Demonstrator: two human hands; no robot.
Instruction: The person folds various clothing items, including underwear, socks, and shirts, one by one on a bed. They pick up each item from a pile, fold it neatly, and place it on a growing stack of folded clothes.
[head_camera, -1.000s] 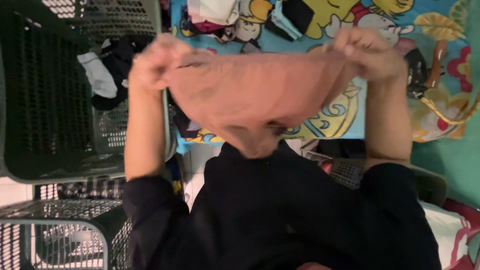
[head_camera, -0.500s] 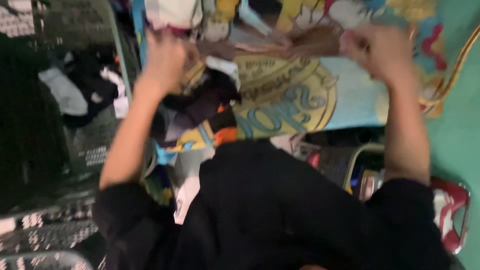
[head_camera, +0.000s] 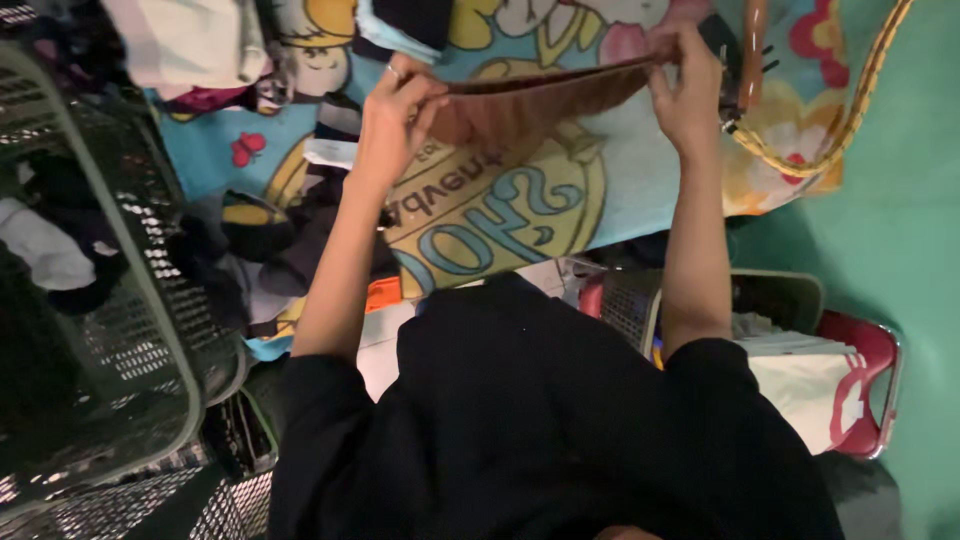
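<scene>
Left hand (head_camera: 398, 105) & right hand (head_camera: 688, 85) each pinch an end of the pinkish-brown cloth (head_camera: 540, 98), now folded to a narrow band stretched betw. them; 1 s ago it hung open and wide. Under hands: cartoon-print blanket (head_camera: 500, 210). Left of left hand, dark mesh basket (head_camera: 150, 300) w/ clothes. Yellow strap (head_camera: 830, 150) right of right hand.

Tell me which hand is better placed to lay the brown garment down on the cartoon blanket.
Probably the left hand: it pinches the brown garment over the cartoon blanket's open middle. The right hand grips near a yellow cord.
</scene>
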